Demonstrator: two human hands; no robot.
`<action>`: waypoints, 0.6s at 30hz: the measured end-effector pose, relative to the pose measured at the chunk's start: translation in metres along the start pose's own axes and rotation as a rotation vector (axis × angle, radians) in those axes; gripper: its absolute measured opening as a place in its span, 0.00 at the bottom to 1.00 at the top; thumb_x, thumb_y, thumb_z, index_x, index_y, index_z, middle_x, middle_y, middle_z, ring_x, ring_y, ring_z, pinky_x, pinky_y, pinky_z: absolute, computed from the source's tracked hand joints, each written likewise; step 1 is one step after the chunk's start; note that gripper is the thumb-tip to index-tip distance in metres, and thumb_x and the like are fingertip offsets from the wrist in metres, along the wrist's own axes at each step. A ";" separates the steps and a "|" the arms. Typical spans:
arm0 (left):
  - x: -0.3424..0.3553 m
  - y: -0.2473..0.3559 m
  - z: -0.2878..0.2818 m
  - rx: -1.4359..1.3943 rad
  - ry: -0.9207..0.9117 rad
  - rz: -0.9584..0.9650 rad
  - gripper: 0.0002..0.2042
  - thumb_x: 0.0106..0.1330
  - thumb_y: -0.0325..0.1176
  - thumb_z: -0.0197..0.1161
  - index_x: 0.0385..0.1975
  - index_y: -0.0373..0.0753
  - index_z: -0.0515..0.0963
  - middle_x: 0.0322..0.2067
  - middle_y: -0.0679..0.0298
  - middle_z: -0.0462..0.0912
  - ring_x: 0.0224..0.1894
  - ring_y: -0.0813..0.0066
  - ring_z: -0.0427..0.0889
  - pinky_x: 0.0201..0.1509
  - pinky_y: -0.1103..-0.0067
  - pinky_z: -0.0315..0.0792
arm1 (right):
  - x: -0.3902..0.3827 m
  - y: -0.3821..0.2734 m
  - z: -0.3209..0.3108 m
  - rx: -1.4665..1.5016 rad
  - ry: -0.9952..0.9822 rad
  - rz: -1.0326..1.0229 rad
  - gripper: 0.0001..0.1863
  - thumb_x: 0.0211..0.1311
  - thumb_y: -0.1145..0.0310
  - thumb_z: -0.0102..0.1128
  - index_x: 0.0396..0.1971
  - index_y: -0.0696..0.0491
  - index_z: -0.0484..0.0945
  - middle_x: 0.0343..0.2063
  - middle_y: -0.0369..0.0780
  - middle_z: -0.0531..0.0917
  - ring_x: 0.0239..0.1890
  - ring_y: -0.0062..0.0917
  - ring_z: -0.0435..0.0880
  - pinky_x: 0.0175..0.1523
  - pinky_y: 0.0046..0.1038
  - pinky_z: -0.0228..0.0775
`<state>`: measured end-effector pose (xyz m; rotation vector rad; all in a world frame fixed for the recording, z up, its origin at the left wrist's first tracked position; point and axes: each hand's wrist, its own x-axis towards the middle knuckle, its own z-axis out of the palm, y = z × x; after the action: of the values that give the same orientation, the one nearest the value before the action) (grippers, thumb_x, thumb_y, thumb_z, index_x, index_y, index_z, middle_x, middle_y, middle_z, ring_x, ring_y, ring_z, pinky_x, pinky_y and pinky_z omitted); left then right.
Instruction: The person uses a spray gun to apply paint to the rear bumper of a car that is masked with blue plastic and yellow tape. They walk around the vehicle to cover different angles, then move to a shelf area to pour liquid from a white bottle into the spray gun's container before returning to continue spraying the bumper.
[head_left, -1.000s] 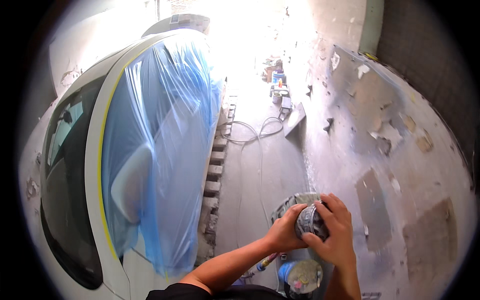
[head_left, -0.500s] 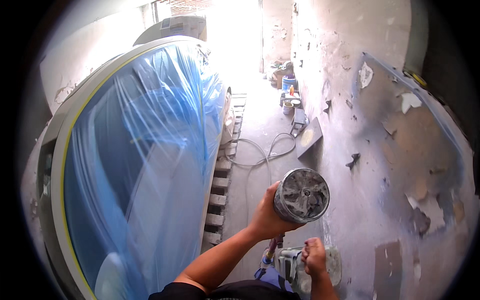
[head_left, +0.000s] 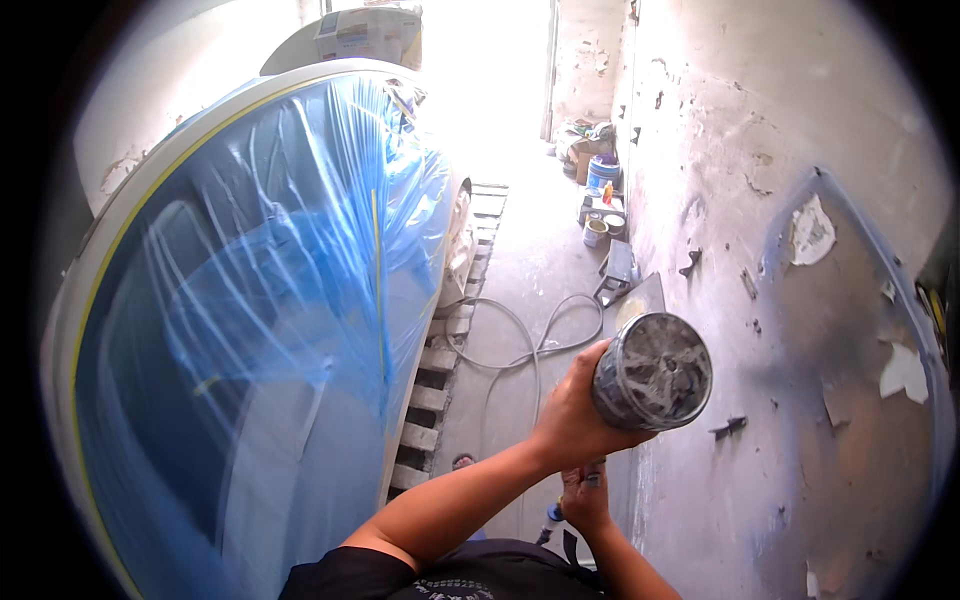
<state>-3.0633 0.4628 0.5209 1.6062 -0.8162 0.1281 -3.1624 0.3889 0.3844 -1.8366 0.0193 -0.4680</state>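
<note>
My left hand is wrapped round a round, paint-smeared cup, held out over the aisle with its round end facing the camera. Just below it, my right hand grips the handle of a spray gun, which is mostly hidden behind my left hand and the cup. An air fitting with a blue part hangs below that hand. To the left is a vehicle body masked with blue plastic sheeting and yellow tape.
A slatted edge runs along the vehicle. A looped hose lies on the floor. Buckets and cans, a metal box and a leaning board line the peeling right wall.
My right hand left the cup, closed lower down, then moved up onto the spray gun's handle. The cup in my left hand has moved up and right. The view has tilted up.
</note>
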 end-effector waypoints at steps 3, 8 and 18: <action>0.063 -0.046 -0.013 -0.059 0.003 -0.032 0.48 0.39 0.44 0.77 0.60 0.43 0.53 0.51 0.48 0.69 0.52 0.49 0.72 0.53 0.64 0.69 | 0.080 0.021 0.017 -0.220 0.208 -0.211 0.07 0.61 0.74 0.44 0.36 0.58 0.71 0.34 0.43 0.76 0.31 0.37 0.73 0.40 0.34 0.65; 0.173 -0.119 -0.048 -0.106 -0.068 0.100 0.51 0.40 0.40 0.78 0.64 0.39 0.50 0.57 0.50 0.65 0.59 0.61 0.68 0.58 0.70 0.65 | 0.195 0.066 0.011 -0.336 -0.005 -0.165 0.05 0.59 0.74 0.46 0.34 0.58 0.69 0.23 0.40 0.76 0.21 0.28 0.74 0.32 0.28 0.67; 0.412 -0.355 -0.114 -0.795 -0.142 -0.533 0.40 0.67 0.62 0.31 0.65 0.30 0.48 0.64 0.48 0.56 0.67 0.56 0.52 0.68 0.62 0.45 | 0.419 0.054 -0.017 0.268 0.022 0.281 0.21 0.66 0.62 0.49 0.54 0.57 0.67 0.19 0.33 0.76 0.21 0.12 0.71 0.26 0.18 0.62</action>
<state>-2.5163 0.3832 0.4666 1.0195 -0.4256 -0.6264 -2.7704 0.2528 0.4670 -1.5362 0.2176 -0.2777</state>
